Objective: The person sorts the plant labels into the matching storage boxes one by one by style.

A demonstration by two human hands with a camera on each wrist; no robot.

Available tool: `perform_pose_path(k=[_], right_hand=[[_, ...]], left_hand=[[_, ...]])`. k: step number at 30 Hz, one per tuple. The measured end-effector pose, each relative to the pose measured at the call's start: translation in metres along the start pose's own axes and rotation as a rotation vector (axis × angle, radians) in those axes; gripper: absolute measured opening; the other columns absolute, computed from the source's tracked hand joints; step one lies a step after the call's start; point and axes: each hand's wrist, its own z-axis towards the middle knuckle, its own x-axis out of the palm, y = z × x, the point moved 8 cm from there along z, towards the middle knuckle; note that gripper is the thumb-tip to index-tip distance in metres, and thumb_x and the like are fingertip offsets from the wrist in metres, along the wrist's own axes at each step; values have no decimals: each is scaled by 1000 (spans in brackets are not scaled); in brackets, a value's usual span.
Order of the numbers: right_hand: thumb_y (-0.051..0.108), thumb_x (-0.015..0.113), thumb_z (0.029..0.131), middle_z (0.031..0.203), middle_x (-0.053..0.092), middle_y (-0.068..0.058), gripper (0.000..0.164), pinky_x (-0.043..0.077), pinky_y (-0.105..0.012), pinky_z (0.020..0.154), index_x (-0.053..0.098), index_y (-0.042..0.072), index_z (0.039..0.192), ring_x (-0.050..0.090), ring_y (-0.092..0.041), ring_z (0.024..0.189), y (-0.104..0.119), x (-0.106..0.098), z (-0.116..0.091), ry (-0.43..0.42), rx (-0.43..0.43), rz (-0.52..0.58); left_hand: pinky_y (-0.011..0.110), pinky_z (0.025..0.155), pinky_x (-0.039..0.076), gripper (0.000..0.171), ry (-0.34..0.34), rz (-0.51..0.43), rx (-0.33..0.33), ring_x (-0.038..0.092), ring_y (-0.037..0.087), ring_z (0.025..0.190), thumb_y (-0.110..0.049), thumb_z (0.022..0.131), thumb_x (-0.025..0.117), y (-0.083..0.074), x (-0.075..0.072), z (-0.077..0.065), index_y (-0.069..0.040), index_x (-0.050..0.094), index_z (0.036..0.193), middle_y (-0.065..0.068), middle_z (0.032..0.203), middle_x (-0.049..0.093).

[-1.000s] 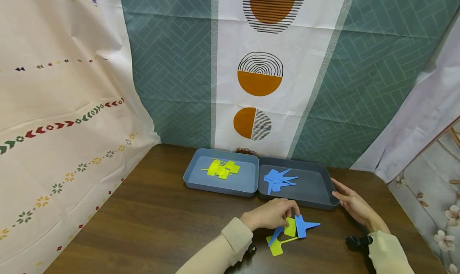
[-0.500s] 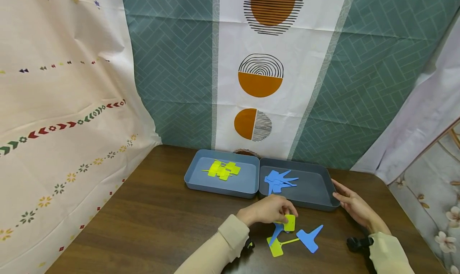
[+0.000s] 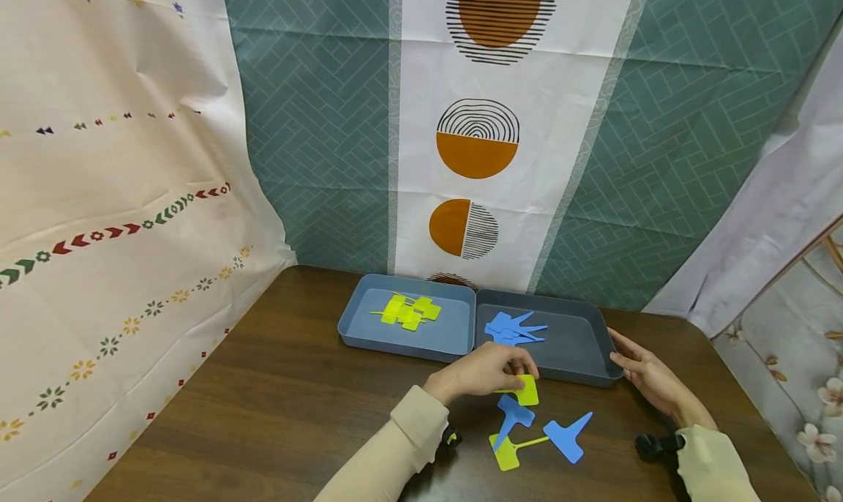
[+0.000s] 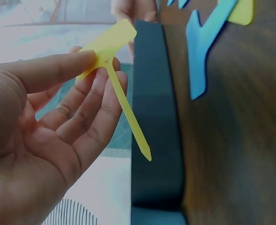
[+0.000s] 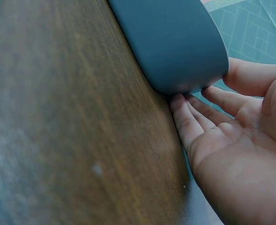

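My left hand (image 3: 484, 370) pinches a yellow T-shaped plant label (image 4: 110, 43) between thumb and fingers, its pointed stem slanting down in the left wrist view. The hand is above the table, just in front of the dark grey tray (image 3: 579, 341). My right hand (image 3: 652, 377) holds that tray's right end, thumb at the rim and fingertips low against the wall. Below the left hand lie a blue plant label (image 3: 514, 414), overlapping a yellow label (image 3: 505, 454), and another blue label (image 3: 565, 441) to their right.
Several blue labels (image 3: 507, 330) lie in the dark tray's left part. A blue-grey tray (image 3: 356, 334) stands against its left side, with several yellow labels (image 3: 408, 310) in it. Behind the brown table (image 3: 276, 399) hangs a patterned curtain (image 3: 316, 136).
My left hand has picked up the yellow label and moved slightly left and back toward the trays. One blue label has shifted to the right and turned. The right hand stays in place.
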Motion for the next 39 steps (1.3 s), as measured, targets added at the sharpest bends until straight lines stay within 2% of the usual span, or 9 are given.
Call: perform_pose_path(k=[3,10,20,25,31,33,35,38,39], right_hand=[[19,42,114,168,-17,-27,72,1,-65,122,-5,7,166,-3,-36,156,0,0,-1,3,5,5],[18,43,113,168,-20,-27,73,-6,-75,114,-6,7,166,-12,-45,154,-1,2,-1,-1,12,37],[18,42,113,169,-19,-24,72,-4,-70,118,-6,8,166,-14,-45,154,-1,0,-3,-14,33,27],[16,43,113,168,-22,-26,73,-8,-75,114,-6,6,166,-18,-48,152,-1,1,-3,-4,24,56],[18,42,113,168,-18,-27,72,-2,-71,118,-5,7,166,-11,-46,154,-1,-1,-2,-2,13,22],[18,42,113,168,-18,-27,72,8,-55,126,-5,6,166,-8,-43,155,0,-1,-2,-1,4,21],[19,42,114,168,-17,-28,72,23,-32,123,-5,6,166,7,-22,158,0,-2,-2,0,1,14],[20,42,114,169,-17,-26,72,30,-21,113,-4,8,167,7,-19,158,-1,-1,-1,1,6,2],[19,42,114,169,-18,-26,72,24,-30,121,-5,7,166,1,-26,159,0,-1,-1,5,-1,12]], left_hand=[[15,74,52,18,-27,11,-1,58,2,81,-4,100,68,-1,-8,-1,-9,73,117,-6,93,64],[17,71,53,18,-93,-16,-18,59,5,82,-5,100,69,-1,-29,-7,-10,73,117,-4,97,65],[22,78,53,18,-163,-68,-30,62,8,87,-5,101,69,4,-48,-14,-14,74,116,0,100,65],[23,82,53,19,-194,-61,-24,61,9,90,-5,101,68,7,-59,-18,-14,73,117,1,103,67],[27,87,53,20,-243,-63,-34,61,12,95,-5,101,68,14,-76,-25,-16,73,118,-2,105,66],[28,88,53,20,-251,-54,-51,61,14,96,-6,101,67,16,-80,-27,-17,73,118,-2,107,66],[29,88,53,19,-254,-38,-66,62,14,98,-8,102,66,20,-85,-28,-18,73,118,-3,108,66],[30,87,54,18,-254,-5,-79,62,16,98,-9,104,65,26,-94,-31,-18,73,117,-2,108,67],[31,87,54,18,-255,9,-87,62,16,98,-10,104,65,28,-98,-32,-18,73,117,-2,108,66]])
